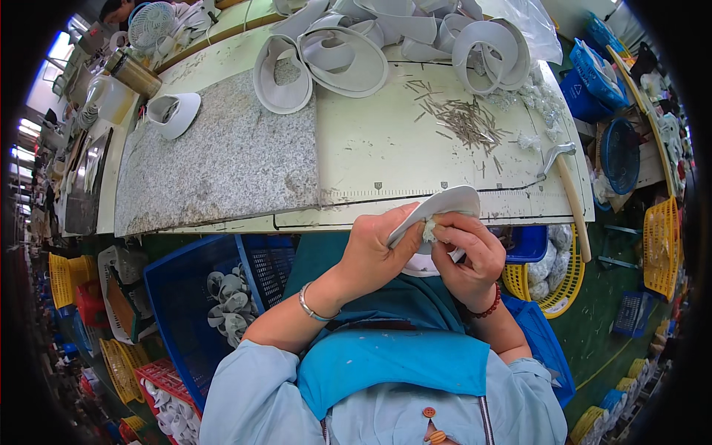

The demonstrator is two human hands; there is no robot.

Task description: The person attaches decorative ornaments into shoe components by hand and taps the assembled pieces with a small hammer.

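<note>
A white curved piece that looks like a shoe upper [449,202] is held over the front edge of the bench. My left hand [374,241] is closed on its left side, thumb against the inner face. The fingers of my right hand [471,252] pinch a small tuft of crumpled whitish material [429,229] at the opening of the piece. Similar white uppers [343,63] are heaped at the far side of the bench, and a single upper [173,116] rests on the grey stone slab [222,156].
Thin metal nails [471,122] lie scattered on the bench. A hammer [569,185] hangs over its right front edge. Clear crumpled scraps [545,104] lie near the back right. Below stand a blue crate [174,297] with uppers and a yellow basket [560,300]. Another person [115,11] is at far left.
</note>
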